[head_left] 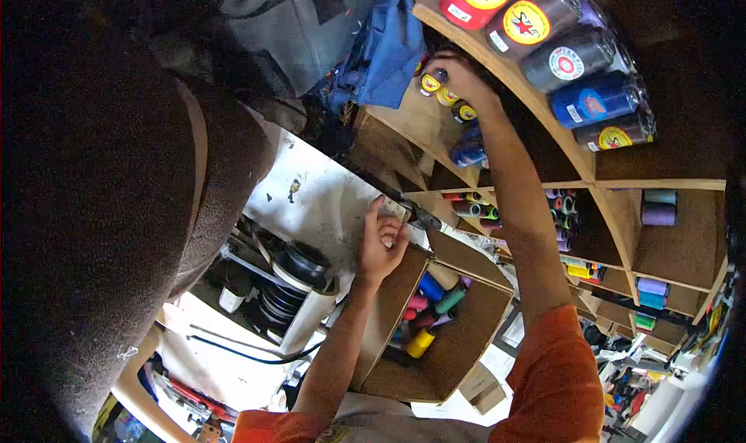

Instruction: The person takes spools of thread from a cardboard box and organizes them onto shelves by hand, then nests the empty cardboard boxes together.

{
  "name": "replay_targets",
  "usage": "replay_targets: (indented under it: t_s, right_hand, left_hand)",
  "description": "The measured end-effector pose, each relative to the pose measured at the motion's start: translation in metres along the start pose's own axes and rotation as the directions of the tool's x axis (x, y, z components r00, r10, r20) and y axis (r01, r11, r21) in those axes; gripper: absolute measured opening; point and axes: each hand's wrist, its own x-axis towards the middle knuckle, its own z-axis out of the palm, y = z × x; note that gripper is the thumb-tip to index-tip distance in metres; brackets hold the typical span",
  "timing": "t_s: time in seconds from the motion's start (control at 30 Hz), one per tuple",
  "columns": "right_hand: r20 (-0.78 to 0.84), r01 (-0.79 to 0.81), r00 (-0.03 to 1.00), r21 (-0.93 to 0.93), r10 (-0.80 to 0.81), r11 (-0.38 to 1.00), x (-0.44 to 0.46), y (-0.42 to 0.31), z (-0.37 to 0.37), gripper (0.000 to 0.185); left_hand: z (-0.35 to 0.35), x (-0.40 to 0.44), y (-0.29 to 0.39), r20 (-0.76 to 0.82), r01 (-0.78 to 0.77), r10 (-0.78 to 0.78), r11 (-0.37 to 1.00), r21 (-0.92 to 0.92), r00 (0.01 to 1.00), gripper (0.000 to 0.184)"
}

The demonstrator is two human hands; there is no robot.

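Note:
My right hand (460,79) reaches into a wooden shelf compartment, its fingers closed around a dark thread spool (433,82) with a yellow label. Close by in that compartment stand another dark thread spool (464,112) with a yellow label and some blue spools (469,149). Lower down, my left hand (382,245) is at the edge of a white tabletop (311,180). Its index finger is stretched out and the others are loosely curled, with nothing plainly held. Below it, an open cardboard box (466,342) holds several coloured thread spools (420,343).
Large wrapped thread cones (528,25) line the upper shelf at the right. More spools (658,214) sit in other compartments. Blue cloth (395,54) hangs beside the shelf. A brown fabric mass (210,171) fills the left, near a machine part with black rings (284,303).

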Motion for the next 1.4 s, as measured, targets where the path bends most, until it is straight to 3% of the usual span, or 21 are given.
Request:
replay_targets:
  t_s: [0.07,0.1,0.17,0.23,0.3,0.37,0.43,0.5,0.57,0.6,0.67,0.7,0.73,0.87,0.93,1.03,1.07,1.2,1.3,1.33,1.4]
  right_hand:
    - [-0.094,0.149,0.985,0.018,-0.147,0.989,-0.013,0.002,-0.001,0.039]
    - [0.006,0.023,1.000,0.142,-0.024,0.990,-0.023,-0.017,-0.018,0.048]
    - [-0.090,-0.029,0.995,0.188,0.047,0.982,-0.048,-0.055,-0.042,0.051]
    - [-0.091,-0.026,0.993,0.486,0.080,0.874,-0.087,-0.092,-0.068,0.043]
    - [-0.014,-0.116,0.986,0.652,0.164,0.749,-0.141,-0.133,-0.088,0.028]
    - [0.277,-0.372,0.928,0.730,0.249,0.574,-0.212,-0.176,-0.089,0.026]
    - [0.372,-0.338,0.928,0.825,0.016,0.452,-0.287,-0.194,-0.054,0.027]
    - [0.540,-0.511,0.842,0.792,0.008,0.333,-0.353,-0.216,-0.003,0.029]
    - [0.844,-0.855,0.466,0.353,0.266,0.379,-0.409,-0.218,0.049,0.035]
    - [0.791,-0.873,0.441,0.268,0.425,0.406,-0.445,-0.219,0.091,0.033]
    - [0.539,-0.834,0.518,0.147,0.664,0.531,-0.503,-0.230,0.164,0.028]
    - [0.444,-0.831,0.532,0.111,0.721,0.544,-0.520,-0.237,0.190,0.026]
    - [0.382,-0.835,0.532,0.088,0.755,0.544,-0.532,-0.246,0.212,0.025]
    - [0.296,-0.788,0.562,-0.093,0.773,0.608,-0.547,-0.270,0.275,0.020]
    - [0.294,-0.767,0.552,-0.187,0.780,0.613,-0.543,-0.281,0.286,0.019]
    - [0.369,-0.907,0.375,-0.043,0.851,0.418,-0.523,-0.296,0.270,0.020]
    - [0.283,-0.892,0.410,-0.072,0.867,0.445,-0.521,-0.298,0.282,0.023]
    - [0.451,-0.600,0.586,-0.318,0.674,0.734,-0.509,-0.272,0.286,0.022]
    - [0.520,-0.345,0.712,-0.328,0.473,0.880,-0.525,-0.264,0.290,0.021]
    - [0.370,-0.599,0.678,-0.223,0.635,0.769,-0.530,-0.267,0.310,0.022]
    - [0.106,-0.911,0.412,0.085,0.905,0.404,-0.542,-0.261,0.339,0.025]
  left_hand:
    - [0.003,0.000,-0.006,-0.035,0.079,-0.080,0.997,-0.019,0.996,0.070]
    - [0.006,0.000,-0.006,-0.035,0.032,-0.032,0.999,0.015,0.999,0.070]
    - [0.004,-0.001,-0.007,-0.025,-0.045,0.047,0.995,0.086,0.999,0.069]
    - [0.003,0.003,-0.029,0.001,0.184,-0.207,0.868,-0.462,0.978,0.064]
    - [0.004,0.001,-0.013,-0.007,0.148,-0.158,0.937,-0.317,0.987,0.058]
    - [-0.002,0.004,-0.015,0.006,-0.034,0.033,0.974,0.223,0.999,0.051]
    - [0.002,0.002,-0.001,-0.021,-0.063,0.068,0.980,0.187,0.997,0.044]
    - [0.004,-0.005,0.008,-0.011,-0.129,0.138,0.950,0.284,0.990,0.035]
    - [0.005,-0.023,0.015,0.040,-0.214,0.224,0.843,0.494,0.974,0.024]
    - [0.025,-0.046,0.041,0.035,-0.233,0.239,0.890,0.391,0.970,0.011]
    - [0.045,-0.089,0.047,0.233,-0.324,0.235,0.803,0.501,0.944,0.008]
    - [0.055,-0.107,0.043,0.311,-0.238,0.072,0.810,0.537,0.948,0.009]
    - [0.060,-0.123,0.032,0.379,-0.151,-0.105,0.797,0.586,0.920,0.009]
    - [0.063,-0.156,-0.051,0.449,-0.275,-0.392,0.424,0.863,0.803,0.013]
    - [0.070,-0.151,-0.073,0.409,-0.246,-0.447,0.378,0.892,0.796,0.016]
    - [0.080,-0.136,-0.069,0.345,-0.242,-0.405,0.284,0.928,0.847,0.017]
    - [0.078,-0.133,-0.072,0.377,-0.284,-0.328,0.297,0.912,0.866,0.017]
    - [0.071,-0.106,-0.082,0.403,-0.327,-0.310,0.268,0.906,0.861,0.020]
    - [0.060,-0.088,-0.097,0.394,-0.354,-0.336,0.176,0.918,0.855,0.026]
    - [0.069,-0.091,-0.085,0.349,-0.298,-0.363,0.191,0.935,0.864,0.027]
    - [0.079,-0.103,-0.074,0.376,-0.347,-0.414,0.146,0.926,0.829,0.030]
